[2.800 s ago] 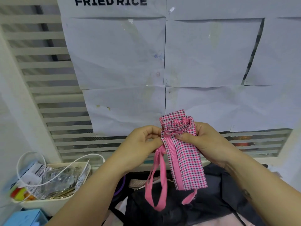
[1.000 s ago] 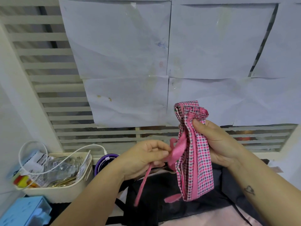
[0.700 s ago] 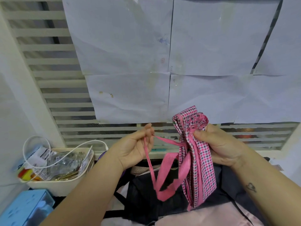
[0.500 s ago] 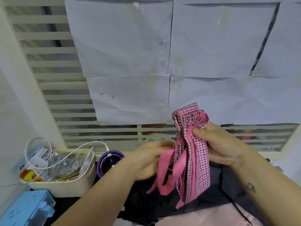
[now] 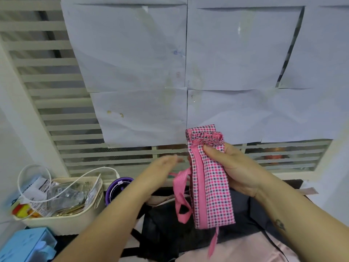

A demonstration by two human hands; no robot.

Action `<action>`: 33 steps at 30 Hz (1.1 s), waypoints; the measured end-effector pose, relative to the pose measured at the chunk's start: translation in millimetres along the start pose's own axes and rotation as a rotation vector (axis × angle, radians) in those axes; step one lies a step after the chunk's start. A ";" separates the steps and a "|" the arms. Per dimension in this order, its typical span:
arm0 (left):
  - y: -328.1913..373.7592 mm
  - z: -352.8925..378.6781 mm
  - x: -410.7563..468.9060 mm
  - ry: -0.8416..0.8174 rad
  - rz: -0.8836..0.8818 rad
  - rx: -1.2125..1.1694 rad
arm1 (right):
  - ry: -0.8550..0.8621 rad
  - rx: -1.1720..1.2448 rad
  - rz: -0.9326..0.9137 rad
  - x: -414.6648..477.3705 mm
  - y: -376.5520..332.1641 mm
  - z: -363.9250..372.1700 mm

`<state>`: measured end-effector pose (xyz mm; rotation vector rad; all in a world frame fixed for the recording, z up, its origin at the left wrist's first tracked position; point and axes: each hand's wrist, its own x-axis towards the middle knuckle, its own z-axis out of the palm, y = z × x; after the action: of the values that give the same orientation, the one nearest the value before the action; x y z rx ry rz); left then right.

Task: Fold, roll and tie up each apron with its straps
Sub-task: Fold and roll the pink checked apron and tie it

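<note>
Pink checked cloth apron (image 5: 214, 188), folded and rolled, sits clamped upright in right hand (image 5: 238, 171); pink webbing straps (image 5: 179, 193) dangle untied at 8 o'clock; left hand (image 5: 160, 170) at 9 o'clock blurred, grip indeterminable.

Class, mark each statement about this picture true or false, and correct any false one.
1. The right hand has its grip on the rolled pink checked fabric apron. True.
2. The apron lies flat on a surface. False: it is held upright in the air.
3. A pink woven strap hangs in a loop on the left side of the roll. True.
4. The cream plastic basket stands at the right edge of the picture. False: it stands at the left, with a white cable draped over it.
</note>
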<state>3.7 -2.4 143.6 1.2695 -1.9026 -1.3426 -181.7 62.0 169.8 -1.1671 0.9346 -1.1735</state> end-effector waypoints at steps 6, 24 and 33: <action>19.8 12.0 -17.0 -0.105 0.268 -0.094 | 0.190 0.039 -0.040 11.2 9.0 7.4; -1.8 -7.9 2.4 -0.074 0.161 -0.456 | 0.053 -0.549 0.025 1.2 -0.8 -16.0; -4.8 -7.5 5.3 -0.191 0.078 -0.687 | 0.231 -0.806 -0.086 16.4 4.4 -16.3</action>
<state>9.2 -11.0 141.6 0.7330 -1.3742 -1.8981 -193.8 42.9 163.1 -1.7354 1.6334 -1.0294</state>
